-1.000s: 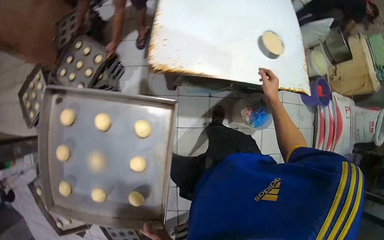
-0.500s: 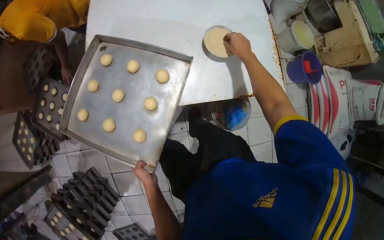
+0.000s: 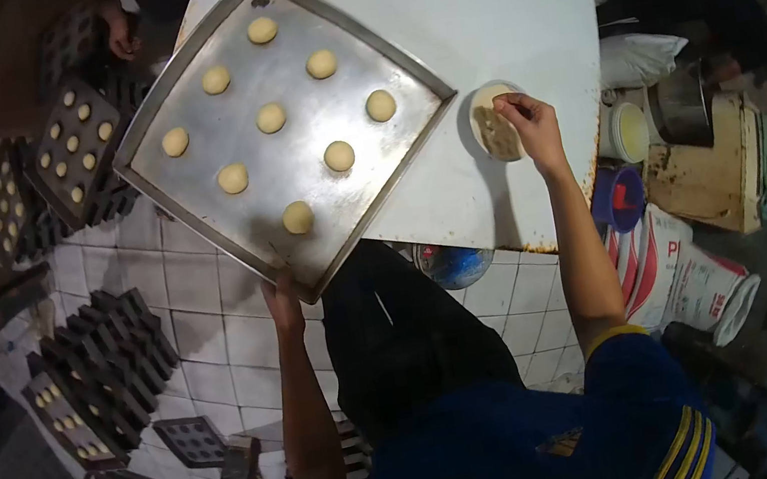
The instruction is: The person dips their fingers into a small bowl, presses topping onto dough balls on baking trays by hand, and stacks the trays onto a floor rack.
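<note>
In the head view, your left hand (image 3: 285, 305) grips the large metal tray (image 3: 285, 165) by its edge near the six o'clock corner. The tray sits towards eleven o'clock, carrying nine dough balls (image 3: 270, 117) spaced well apart. Half a second ago it reached less far over the white table (image 3: 426, 9); now it has turned so its corners point nearly to twelve, three, six and nine, with much of it above the tabletop. Whether it touches the table you cannot tell from here.

That turn brings the three o'clock corner just beside the bowl (image 3: 476, 127), leaving a shorter way between bowl and dough. Your right hand (image 3: 535, 128) is over the bowl's three o'clock side, fingertips drawn narrowly together; whether any of the pale contents (image 3: 495, 137) is pinched between them cannot be told. Those contents now look darker and patchy, perhaps from shadow. The dough balls keep their pattern on the tray.

At ten o'clock from your tray, a co-worker's hand (image 3: 121, 38) hangs beyond the table.
</note>
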A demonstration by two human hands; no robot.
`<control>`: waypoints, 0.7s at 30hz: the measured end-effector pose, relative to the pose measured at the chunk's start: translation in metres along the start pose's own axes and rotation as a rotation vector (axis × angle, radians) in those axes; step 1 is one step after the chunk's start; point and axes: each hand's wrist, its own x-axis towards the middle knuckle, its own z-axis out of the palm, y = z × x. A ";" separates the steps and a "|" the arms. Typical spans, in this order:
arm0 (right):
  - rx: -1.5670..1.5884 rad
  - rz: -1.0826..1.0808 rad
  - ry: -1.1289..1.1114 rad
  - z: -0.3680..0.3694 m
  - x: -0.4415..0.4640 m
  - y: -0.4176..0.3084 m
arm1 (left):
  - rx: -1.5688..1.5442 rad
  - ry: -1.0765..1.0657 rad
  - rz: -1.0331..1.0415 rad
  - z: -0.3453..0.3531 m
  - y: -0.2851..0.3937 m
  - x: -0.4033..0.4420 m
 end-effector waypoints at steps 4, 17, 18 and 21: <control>0.052 -0.053 -0.117 0.088 0.008 -0.055 | 0.143 -0.109 -0.033 0.014 -0.003 0.008; -0.369 -0.234 -0.393 0.208 -0.003 -0.057 | 0.144 0.017 -0.245 0.030 -0.019 -0.006; -0.455 -0.422 -0.363 0.211 -0.005 -0.049 | 0.069 -0.044 -0.219 0.025 -0.027 -0.003; -0.564 -0.642 -0.322 0.217 -0.009 -0.041 | -0.020 -0.102 -0.194 0.023 -0.035 -0.002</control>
